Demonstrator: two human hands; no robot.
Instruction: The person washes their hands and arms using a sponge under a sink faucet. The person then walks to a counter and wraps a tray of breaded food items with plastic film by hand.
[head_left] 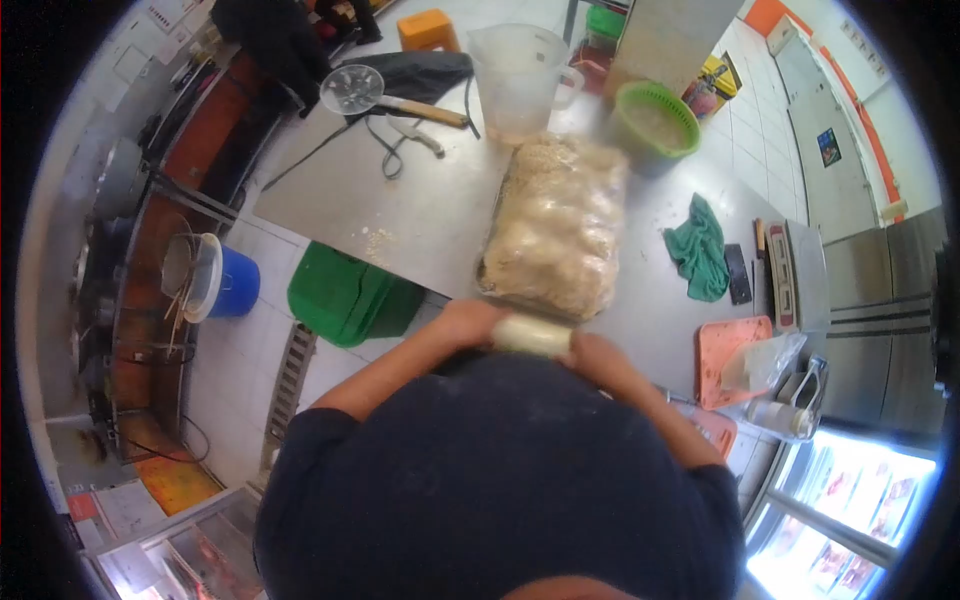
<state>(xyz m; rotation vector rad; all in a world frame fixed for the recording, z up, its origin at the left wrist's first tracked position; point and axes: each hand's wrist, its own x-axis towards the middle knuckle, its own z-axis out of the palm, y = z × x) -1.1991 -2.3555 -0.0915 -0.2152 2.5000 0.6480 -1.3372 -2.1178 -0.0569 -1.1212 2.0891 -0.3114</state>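
Note:
A pale, shiny roll (532, 335) lies crosswise close to my body, at the near edge of the metal table. My left hand (473, 323) is closed round its left end, and my right hand (590, 355) grips the right end; my fingertips are partly hidden. Just beyond the roll is a tray of lumpy, pale-brown food (560, 225) under clear plastic film. Behind that tray stands a clear plastic jug (520, 80), with a green basket (655, 120) to its right.
A skimmer (352, 90) and scissors (415, 137) lie at the back left. A green cloth (698, 248), a black phone-like object (738, 274) and a pink tray (712, 365) are to the right. Below on the left are a green bin (345, 295) and blue bucket (237, 280). Someone in dark clothes (270, 40) stands beyond.

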